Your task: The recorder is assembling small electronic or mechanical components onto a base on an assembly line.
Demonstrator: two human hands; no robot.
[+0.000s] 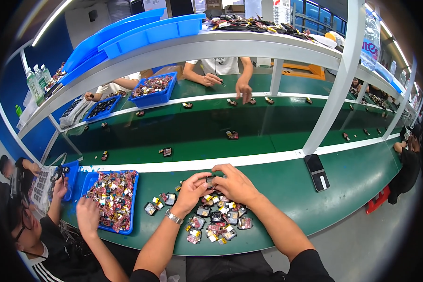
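In front of me both hands meet over the green bench and hold one small dark-framed electronic module (210,181) between their fingertips. My left hand (191,191), with a metal watch at the wrist, pinches its left side. From the other side the fingers of my right hand (238,184) close on it and hide part of it. Right below my hands lies a loose pile of similar modules (216,216), black-rimmed with clear, pink and yellow parts. A few more modules (151,207) lie just left of my left wrist.
Left of me stands a blue tray (135,202) heaped with wired parts; a co-worker's hand (88,214) reaches to it. A black phone (317,172) lies to the right. Beyond a white rail, modules (232,135) dot the green belt. A white post (336,89) rises at right, under an overhead shelf (221,47).
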